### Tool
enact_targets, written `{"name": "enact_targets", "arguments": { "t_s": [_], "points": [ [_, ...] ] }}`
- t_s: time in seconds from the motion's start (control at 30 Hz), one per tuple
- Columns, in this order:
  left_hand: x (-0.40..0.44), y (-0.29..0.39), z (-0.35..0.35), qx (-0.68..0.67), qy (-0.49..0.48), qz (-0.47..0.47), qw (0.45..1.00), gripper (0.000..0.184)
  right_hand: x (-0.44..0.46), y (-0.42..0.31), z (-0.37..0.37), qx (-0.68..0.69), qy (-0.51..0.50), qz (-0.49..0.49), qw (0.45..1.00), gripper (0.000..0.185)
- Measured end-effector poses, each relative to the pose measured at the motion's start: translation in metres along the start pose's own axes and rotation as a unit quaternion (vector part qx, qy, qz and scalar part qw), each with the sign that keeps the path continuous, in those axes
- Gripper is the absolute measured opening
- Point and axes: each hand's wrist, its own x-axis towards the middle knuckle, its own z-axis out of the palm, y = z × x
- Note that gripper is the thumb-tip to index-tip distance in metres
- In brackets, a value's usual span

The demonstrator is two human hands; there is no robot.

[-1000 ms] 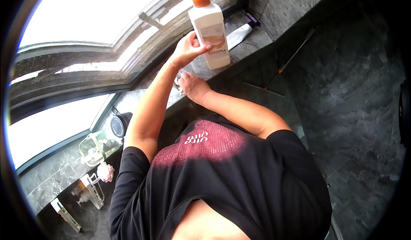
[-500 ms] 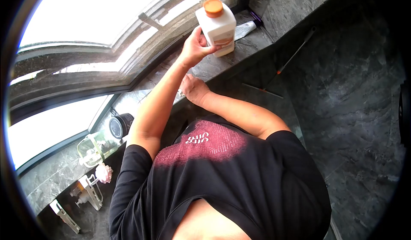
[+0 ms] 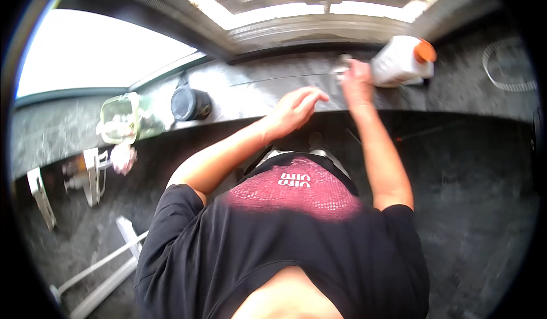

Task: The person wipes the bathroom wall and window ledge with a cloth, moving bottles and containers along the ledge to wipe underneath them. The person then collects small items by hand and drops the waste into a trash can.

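My right hand [image 3: 358,83] is on the stone window ledge [image 3: 250,82], its fingers closed on a small pale crumpled cloth [image 3: 342,65], which is blurred. Just right of that hand stands a white bottle [image 3: 394,61] with an orange cap. My left hand [image 3: 293,112] is held over the ledge's front edge. Its fingers are stretched out and nothing is in them.
Left along the ledge are a dark round container [image 3: 191,103] and a clear green-rimmed box [image 3: 121,119]. A pink flower-shaped item [image 3: 123,158] and white brackets [image 3: 93,176] are on the wall below. A white beaded loop [image 3: 501,80] lies far right.
My left hand has let go of the bottle and drawn back left. The bottle now stands on the ledge. My right hand has reached forward onto the ledge, and the view has turned.
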Motion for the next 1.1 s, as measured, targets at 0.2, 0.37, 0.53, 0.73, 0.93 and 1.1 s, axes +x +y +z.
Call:
{"name": "enact_targets", "arguments": {
  "t_s": [0.2, 0.37, 0.53, 0.73, 0.93, 1.1],
  "points": [
    [-0.15, -0.089, -0.082, -0.223, 0.225, -0.121, 0.941, 0.023, 0.002, -0.048, 0.061, -0.142, -0.012, -0.078, 0.987, 0.008],
    [-0.218, -0.097, -0.141, -0.204, 0.445, -0.158, 0.858, 0.023, -0.054, -0.188, 0.137, -0.036, -0.131, -0.19, 0.972, 0.012],
    [-0.238, -0.105, -0.191, -0.237, 0.438, -0.022, 0.867, 0.026, -0.031, -0.169, 0.111, 0.113, -0.173, -0.105, 0.973, 0.031],
    [-0.239, -0.09, -0.239, -0.56, 0.279, 0.04, 0.779, 0.025, -0.026, -0.08, 0.029, -0.102, -0.016, 0.01, 0.995, 0.027],
    [-0.233, -0.093, -0.263, -0.582, 0.178, 0.047, 0.792, 0.025, -0.091, -0.194, 0.1, -0.119, -0.065, -0.109, 0.985, 0.014],
    [-0.222, -0.081, -0.269, -0.294, 0.342, -0.012, 0.892, 0.025, -0.063, -0.196, 0.112, 0.012, -0.066, -0.102, 0.993, 0.014]
  ]
}}
